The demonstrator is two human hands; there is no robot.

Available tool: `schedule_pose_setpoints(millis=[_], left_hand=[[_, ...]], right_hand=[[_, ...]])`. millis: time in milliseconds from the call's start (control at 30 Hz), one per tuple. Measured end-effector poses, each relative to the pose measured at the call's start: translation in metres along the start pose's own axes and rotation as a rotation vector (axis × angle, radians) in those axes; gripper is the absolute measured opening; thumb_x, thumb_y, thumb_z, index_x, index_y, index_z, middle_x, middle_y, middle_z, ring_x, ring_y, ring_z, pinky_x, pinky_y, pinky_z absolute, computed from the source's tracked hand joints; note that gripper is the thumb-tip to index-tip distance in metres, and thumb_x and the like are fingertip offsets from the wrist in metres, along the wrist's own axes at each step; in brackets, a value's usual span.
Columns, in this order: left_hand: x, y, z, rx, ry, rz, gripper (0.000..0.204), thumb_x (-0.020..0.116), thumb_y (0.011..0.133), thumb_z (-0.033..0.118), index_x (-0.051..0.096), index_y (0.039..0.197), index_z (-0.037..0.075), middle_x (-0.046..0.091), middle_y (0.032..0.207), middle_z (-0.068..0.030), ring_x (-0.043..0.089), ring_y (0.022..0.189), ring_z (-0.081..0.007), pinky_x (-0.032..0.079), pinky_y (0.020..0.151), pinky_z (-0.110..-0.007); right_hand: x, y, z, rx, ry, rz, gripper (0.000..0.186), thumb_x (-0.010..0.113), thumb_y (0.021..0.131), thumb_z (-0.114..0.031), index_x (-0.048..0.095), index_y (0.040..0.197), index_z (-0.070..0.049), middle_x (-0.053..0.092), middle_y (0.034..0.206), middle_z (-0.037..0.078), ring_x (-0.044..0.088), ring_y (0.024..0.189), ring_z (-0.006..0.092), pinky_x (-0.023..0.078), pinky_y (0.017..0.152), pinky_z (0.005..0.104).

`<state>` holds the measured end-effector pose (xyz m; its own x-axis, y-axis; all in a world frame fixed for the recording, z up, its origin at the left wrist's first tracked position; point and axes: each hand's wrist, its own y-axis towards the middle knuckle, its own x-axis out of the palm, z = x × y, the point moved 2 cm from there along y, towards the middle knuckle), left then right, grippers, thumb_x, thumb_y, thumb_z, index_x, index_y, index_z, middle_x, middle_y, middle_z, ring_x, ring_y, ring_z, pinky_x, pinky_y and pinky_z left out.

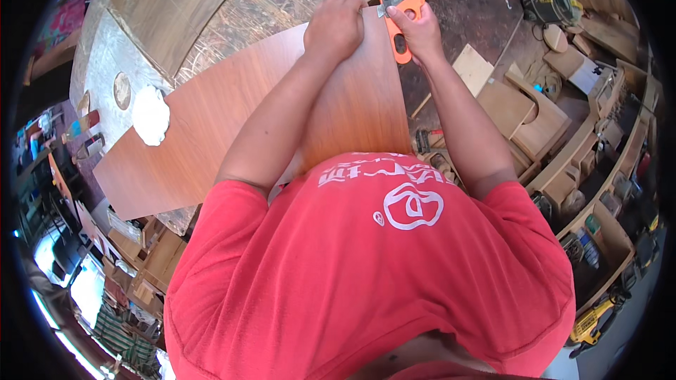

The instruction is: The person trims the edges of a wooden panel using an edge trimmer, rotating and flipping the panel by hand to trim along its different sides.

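A broad sheet of reddish-brown wood-grain panel lies at a slant in front of my body, one end near my shirt. My left hand is closed at its far edge, knuckles up, with the fingertips hidden. At the right far corner, my right hand grips an orange hand tool with cut-out holes and a grey metal strip. Its thumb presses on the orange body, and the tool's small metal tip sits against the panel's corner.
A scuffed worktable lies beneath, with another brown board at the far left. A crumpled white thing rests beside the panel. Wood offcuts, a dark power tool and a yellow tool are on the right.
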<state>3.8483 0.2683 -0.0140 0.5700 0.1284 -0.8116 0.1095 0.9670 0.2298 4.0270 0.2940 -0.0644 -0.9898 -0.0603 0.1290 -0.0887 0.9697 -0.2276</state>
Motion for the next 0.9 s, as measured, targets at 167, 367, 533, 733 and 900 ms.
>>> schedule_pose_setpoints(millis=[167,367,533,733,900], left_hand=[[0.0,0.001,0.0,-0.04,0.009,-0.022,0.016,0.053,0.083,0.011,0.065,0.093,0.009,0.062,0.098,-0.0096,0.056,0.101,-0.0283,0.045,0.09,-0.04],[-0.003,0.001,0.003,-0.037,0.004,-0.02,0.016,0.052,0.083,0.01,0.065,0.093,0.009,0.062,0.1,-0.0095,0.056,0.101,-0.0286,0.046,0.089,-0.04],[-0.003,0.002,0.002,-0.02,-0.014,-0.001,0.017,0.052,0.083,0.009,0.065,0.094,0.008,0.062,0.098,-0.0116,0.058,0.098,-0.031,0.047,0.086,-0.042],[-0.002,0.002,0.001,-0.002,-0.007,0.014,0.017,0.052,0.084,0.009,0.065,0.095,0.008,0.063,0.096,-0.0136,0.058,0.095,-0.0334,0.048,0.084,-0.043],[-0.003,0.001,0.004,-0.018,0.017,-0.003,0.017,0.051,0.082,0.008,0.065,0.092,0.008,0.062,0.098,-0.0104,0.057,0.1,-0.0298,0.047,0.088,-0.042]], right_hand=[[-0.003,-0.016,-0.003,0.009,-0.002,-0.016,0.034,0.077,0.082,-0.015,0.053,0.103,-0.006,0.05,0.08,-0.006,0.045,0.069,0.0026,0.041,0.06,0.019],[-0.01,-0.037,-0.004,0.03,-0.112,0.037,0.037,0.081,0.078,-0.018,0.053,0.099,-0.004,0.053,0.082,-0.005,0.048,0.07,0.0022,0.043,0.062,0.0199],[-0.014,-0.051,-0.003,0.063,-0.09,0.015,0.036,0.08,0.079,-0.017,0.054,0.101,-0.004,0.057,0.085,-0.003,0.052,0.072,0.003,0.046,0.066,0.0203],[-0.016,-0.067,-0.007,0.087,-0.113,0.02,0.035,0.077,0.082,-0.012,0.053,0.107,-0.004,0.06,0.09,-0.001,0.054,0.075,0.0041,0.048,0.068,0.0213],[-0.021,-0.077,0.002,0.073,-0.041,0.013,0.038,0.078,0.081,-0.017,0.053,0.107,-0.004,0.058,0.089,-0.002,0.052,0.075,0.004,0.046,0.068,0.021]])
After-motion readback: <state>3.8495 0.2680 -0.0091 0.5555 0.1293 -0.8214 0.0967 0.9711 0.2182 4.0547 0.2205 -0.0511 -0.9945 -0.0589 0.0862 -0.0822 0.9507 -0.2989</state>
